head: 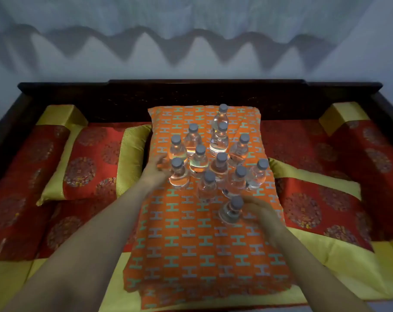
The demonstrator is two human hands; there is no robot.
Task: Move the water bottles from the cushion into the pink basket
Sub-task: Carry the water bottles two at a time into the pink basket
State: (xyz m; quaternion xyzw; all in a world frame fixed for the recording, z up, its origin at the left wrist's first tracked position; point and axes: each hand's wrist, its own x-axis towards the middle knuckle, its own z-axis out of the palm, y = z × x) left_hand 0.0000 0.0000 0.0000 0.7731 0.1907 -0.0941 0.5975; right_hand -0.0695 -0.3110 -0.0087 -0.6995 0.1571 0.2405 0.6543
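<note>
We find one readable sign here: a capital H, repeated in neat rows across the whole orange cushion [191, 244]. Some of the letters are woven in pale grey and others in teal, and all stand upright as we look at them. The clear bottles [219, 143] standing on the cushion carry grey caps with no lettering we can read, and the small dark marks low on their sides are too blurred to make out. The round gold medallions on the red pillow [90, 163] beside the cushion may hold characters, but we cannot read them.
</note>
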